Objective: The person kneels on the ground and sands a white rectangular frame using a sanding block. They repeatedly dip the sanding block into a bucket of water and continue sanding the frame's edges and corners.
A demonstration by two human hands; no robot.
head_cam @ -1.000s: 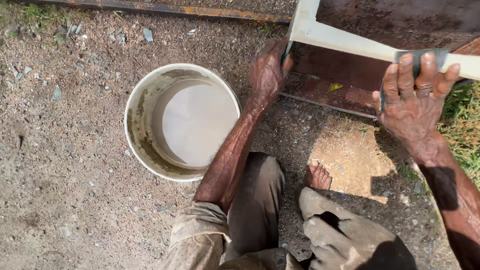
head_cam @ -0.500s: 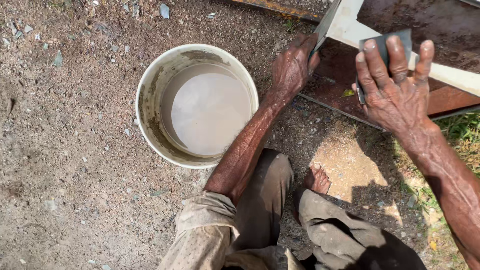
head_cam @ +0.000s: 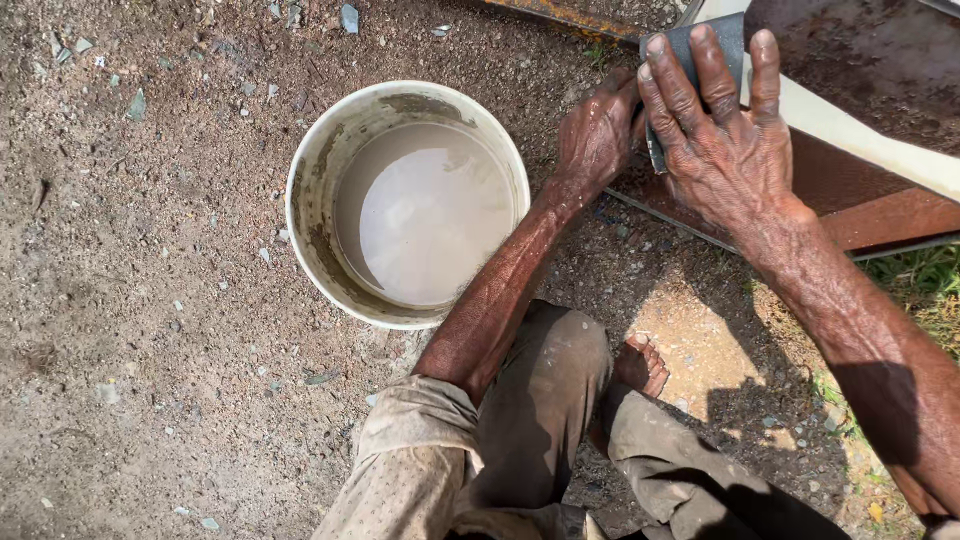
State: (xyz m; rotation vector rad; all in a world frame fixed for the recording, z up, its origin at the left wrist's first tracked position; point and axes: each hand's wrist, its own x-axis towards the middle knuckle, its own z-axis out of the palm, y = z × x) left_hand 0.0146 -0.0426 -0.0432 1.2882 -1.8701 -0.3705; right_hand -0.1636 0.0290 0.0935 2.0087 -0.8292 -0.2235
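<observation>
My right hand [head_cam: 725,135] presses a dark grey sanding pad [head_cam: 722,38] flat against a white painted frame bar [head_cam: 860,135], fingers spread over the pad. My left hand [head_cam: 598,135] rests just left of it, gripping the lower corner of the frame where it meets a rusty metal bar [head_cam: 880,220]. A white bucket [head_cam: 322,180] with cloudy grey water stands on the ground to the left of both hands. My bare foot [head_cam: 640,365] and bent knees show below.
Gravelly dirt with small stone and glass chips covers the ground. A rusty metal strip [head_cam: 570,15] runs along the top edge. Grass [head_cam: 920,280] grows at the right. A sunlit patch lies beside my foot.
The view has shifted so bucket and hands sit further right and lower. My right hand slid the pad leftwards along the white bar toward the corner, close to my left hand.
</observation>
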